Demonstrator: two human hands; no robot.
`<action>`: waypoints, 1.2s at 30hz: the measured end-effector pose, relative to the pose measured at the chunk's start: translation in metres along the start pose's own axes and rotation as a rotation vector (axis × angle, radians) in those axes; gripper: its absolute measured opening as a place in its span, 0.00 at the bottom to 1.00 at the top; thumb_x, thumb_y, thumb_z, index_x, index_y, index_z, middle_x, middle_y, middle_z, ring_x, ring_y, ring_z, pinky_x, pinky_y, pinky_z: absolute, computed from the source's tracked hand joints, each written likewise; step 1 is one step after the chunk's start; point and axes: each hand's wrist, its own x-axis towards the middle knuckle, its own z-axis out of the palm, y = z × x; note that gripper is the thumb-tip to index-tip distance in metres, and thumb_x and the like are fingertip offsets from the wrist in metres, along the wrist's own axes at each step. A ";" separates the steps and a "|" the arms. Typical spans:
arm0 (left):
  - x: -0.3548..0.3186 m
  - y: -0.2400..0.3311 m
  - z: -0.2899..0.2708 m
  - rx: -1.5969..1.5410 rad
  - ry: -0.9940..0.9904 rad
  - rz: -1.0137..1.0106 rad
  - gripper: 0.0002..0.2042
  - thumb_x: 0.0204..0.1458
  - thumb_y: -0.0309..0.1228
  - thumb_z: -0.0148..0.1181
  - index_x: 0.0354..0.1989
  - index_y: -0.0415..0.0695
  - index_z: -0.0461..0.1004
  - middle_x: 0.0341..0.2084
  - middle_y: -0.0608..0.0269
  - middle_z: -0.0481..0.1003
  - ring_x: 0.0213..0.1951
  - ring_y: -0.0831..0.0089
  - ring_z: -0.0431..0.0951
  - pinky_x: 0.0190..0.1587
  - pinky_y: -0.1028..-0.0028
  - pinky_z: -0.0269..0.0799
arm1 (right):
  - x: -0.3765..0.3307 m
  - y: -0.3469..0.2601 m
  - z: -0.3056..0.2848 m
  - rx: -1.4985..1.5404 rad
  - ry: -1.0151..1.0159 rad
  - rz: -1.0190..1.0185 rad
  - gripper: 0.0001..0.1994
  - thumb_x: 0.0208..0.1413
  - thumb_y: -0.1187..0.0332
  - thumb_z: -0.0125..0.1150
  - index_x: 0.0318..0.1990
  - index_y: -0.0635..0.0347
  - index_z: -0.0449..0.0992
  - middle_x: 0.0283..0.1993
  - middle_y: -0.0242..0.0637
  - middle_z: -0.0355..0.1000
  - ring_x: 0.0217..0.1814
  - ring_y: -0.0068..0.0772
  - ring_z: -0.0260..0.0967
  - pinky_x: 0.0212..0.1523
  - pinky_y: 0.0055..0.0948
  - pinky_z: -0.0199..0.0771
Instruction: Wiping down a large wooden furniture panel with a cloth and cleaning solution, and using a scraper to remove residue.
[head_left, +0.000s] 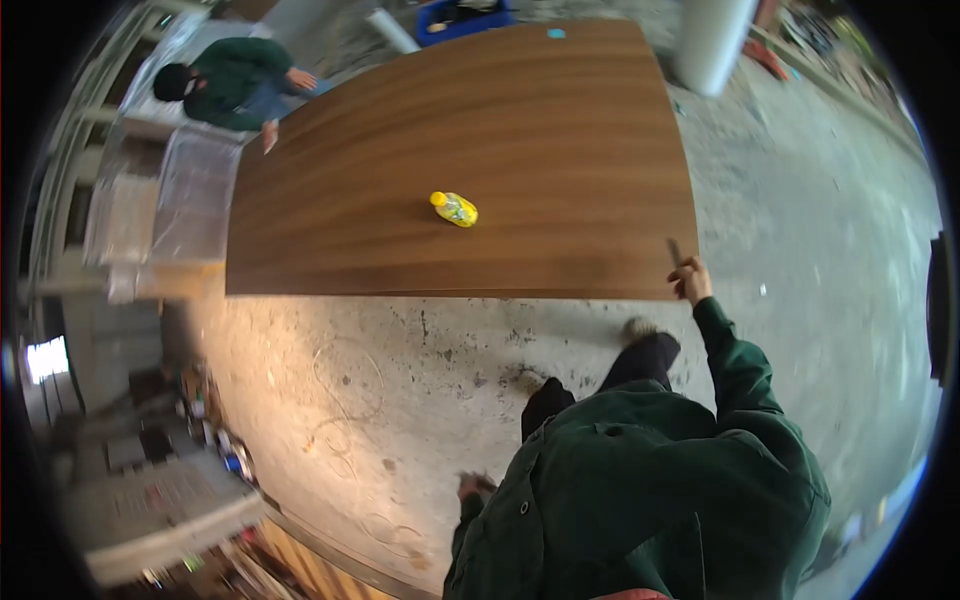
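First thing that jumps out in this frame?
The big brown wooden board fills the middle of the view, lying flat above a stained concrete floor. A small yellow bottle lies on its side near the board's centre. The right hand grips a thin dark tool at the board's near right corner, the left hand hangs low and blurred, and another person crouches at the far left corner.
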 end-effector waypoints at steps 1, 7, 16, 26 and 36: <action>0.042 -0.048 -0.008 0.134 0.039 0.029 0.21 0.50 0.48 0.45 0.46 0.48 0.69 0.48 0.55 0.67 0.52 0.58 0.64 0.54 0.64 0.58 | 0.003 0.015 -0.005 0.006 0.045 0.037 0.08 0.47 0.72 0.44 0.35 0.60 0.63 0.20 0.42 0.69 0.10 0.28 0.58 0.08 0.27 0.58; 0.110 0.112 -0.183 -0.175 0.388 0.340 0.25 0.38 0.47 0.62 0.40 0.41 0.72 0.38 0.48 0.73 0.43 0.56 0.72 0.45 0.66 0.66 | -0.088 0.098 -0.032 0.141 0.495 0.201 0.08 0.52 0.65 0.50 0.37 0.57 0.65 0.23 0.34 0.68 0.13 0.26 0.63 0.11 0.25 0.62; 0.159 0.384 -0.203 0.214 0.646 1.046 0.16 0.46 0.43 0.56 0.39 0.48 0.65 0.36 0.53 0.66 0.39 0.52 0.69 0.35 0.57 0.66 | -0.042 0.148 -0.028 0.077 0.539 0.022 0.10 0.52 0.65 0.55 0.41 0.54 0.69 0.23 0.28 0.69 0.20 0.21 0.68 0.17 0.19 0.61; 0.213 0.461 -0.144 0.385 1.011 1.159 0.16 0.37 0.33 0.63 0.36 0.49 0.67 0.36 0.60 0.63 0.38 0.58 0.68 0.35 0.61 0.68 | 0.030 0.133 -0.052 -0.073 0.279 -0.186 0.13 0.53 0.69 0.54 0.47 0.53 0.73 0.34 0.29 0.72 0.30 0.17 0.63 0.35 0.20 0.67; 0.217 0.462 -0.139 0.441 1.136 1.265 0.12 0.41 0.28 0.58 0.35 0.45 0.66 0.35 0.56 0.65 0.36 0.56 0.68 0.33 0.60 0.67 | 0.035 0.125 -0.057 -0.562 0.232 -0.283 0.16 0.51 0.79 0.50 0.45 0.50 0.75 0.29 0.29 0.67 0.33 0.25 0.60 0.37 0.22 0.65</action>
